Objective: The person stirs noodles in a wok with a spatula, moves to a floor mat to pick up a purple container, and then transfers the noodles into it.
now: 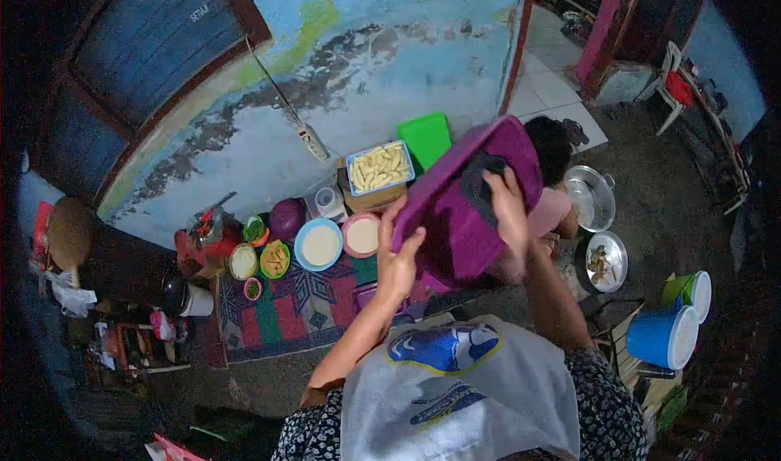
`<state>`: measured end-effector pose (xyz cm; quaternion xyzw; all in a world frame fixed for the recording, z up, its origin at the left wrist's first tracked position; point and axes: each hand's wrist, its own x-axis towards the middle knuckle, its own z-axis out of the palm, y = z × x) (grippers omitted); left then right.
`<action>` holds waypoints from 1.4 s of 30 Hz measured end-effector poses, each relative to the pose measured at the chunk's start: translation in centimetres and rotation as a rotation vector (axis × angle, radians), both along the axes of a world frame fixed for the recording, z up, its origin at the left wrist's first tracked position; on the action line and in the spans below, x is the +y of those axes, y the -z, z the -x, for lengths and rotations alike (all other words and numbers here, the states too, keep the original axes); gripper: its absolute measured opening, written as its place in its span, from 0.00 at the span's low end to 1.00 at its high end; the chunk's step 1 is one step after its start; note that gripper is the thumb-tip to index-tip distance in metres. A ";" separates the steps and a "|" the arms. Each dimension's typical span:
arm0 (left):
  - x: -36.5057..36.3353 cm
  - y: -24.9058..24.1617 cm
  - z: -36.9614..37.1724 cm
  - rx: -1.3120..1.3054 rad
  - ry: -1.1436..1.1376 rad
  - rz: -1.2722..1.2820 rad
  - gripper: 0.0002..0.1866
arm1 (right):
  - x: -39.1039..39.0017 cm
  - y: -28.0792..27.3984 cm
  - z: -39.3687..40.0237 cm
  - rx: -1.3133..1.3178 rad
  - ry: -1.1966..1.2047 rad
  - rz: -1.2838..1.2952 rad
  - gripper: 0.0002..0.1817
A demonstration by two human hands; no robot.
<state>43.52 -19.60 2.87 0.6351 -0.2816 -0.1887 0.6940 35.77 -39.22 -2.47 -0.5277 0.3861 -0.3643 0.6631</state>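
A purple plastic basin (443,229) is tilted up in front of me, above the mat. My left hand (397,270) grips its near left rim, with the thumb on the side facing me. Against the basin's inner wall, my right hand (510,217) presses a bunched dark grey cloth (478,191), fingers closed over it. Behind the basin, a tray of pale peeled pieces (380,168) sits on a cardboard box (376,201). Nearest my left hand on the floor are a pink bowl (362,235) and a light blue bowl (318,244), both containing pale batter.
Another person (549,206) sits behind the basin, partly hidden. Small food bowls (275,259) stand on the patterned mat (277,318) at left. Metal pans (607,262) and a lidded blue bucket (661,337) are at right. A green lid (425,142) leans against the wall.
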 end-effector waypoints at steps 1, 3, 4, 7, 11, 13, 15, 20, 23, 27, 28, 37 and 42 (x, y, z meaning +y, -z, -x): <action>0.0 -0.6 0.3 -0.239 0.021 -0.090 0.26 | 1.1 -2.3 -0.8 0.089 -0.041 0.052 0.34; 0.1 -0.2 -0.1 -0.293 -0.017 -0.182 0.26 | 0.5 2.4 -3.3 0.273 0.075 0.389 0.29; 0.1 0.6 -0.8 -0.225 -0.004 -0.116 0.26 | 1.6 1.9 -3.6 0.284 0.034 0.454 0.27; 0.1 0.0 -1.6 -0.181 -0.027 -0.069 0.25 | 6.0 0.6 -4.4 0.082 -0.150 0.694 0.16; 0.4 -0.2 -2.6 0.123 0.029 0.062 0.22 | 9.9 -2.8 -2.6 0.237 -0.725 0.858 0.10; 1.1 -0.4 -2.6 -0.011 -0.012 -0.004 0.22 | 8.4 -4.8 -0.7 0.622 -1.007 1.151 0.13; 1.5 -1.9 -1.7 0.070 0.004 0.054 0.21 | 6.8 -4.1 0.9 0.623 -0.860 1.176 0.14; 2.2 -3.4 -0.4 -0.373 -0.050 -0.110 0.26 | 0.8 -5.9 0.9 0.694 -0.066 1.405 0.06; 1.5 -3.4 0.5 -0.421 -0.037 -0.103 0.26 | 2.0 -3.0 0.8 0.972 -0.135 1.323 0.10; 1.2 -1.6 0.8 -0.429 -0.053 0.023 0.25 | 5.6 -1.0 0.6 1.026 -0.209 1.115 0.16; 1.0 -1.3 0.9 -0.404 -0.080 0.023 0.25 | 6.4 -1.0 0.4 1.019 -0.275 1.094 0.16; 0.2 -1.6 0.3 -0.551 -0.146 0.084 0.26 | 7.8 -1.4 -0.9 0.349 -0.677 0.825 0.14; 0.3 -2.1 0.0 -0.622 -0.173 0.120 0.26 | 4.4 -8.5 2.9 -0.044 -1.052 0.076 0.16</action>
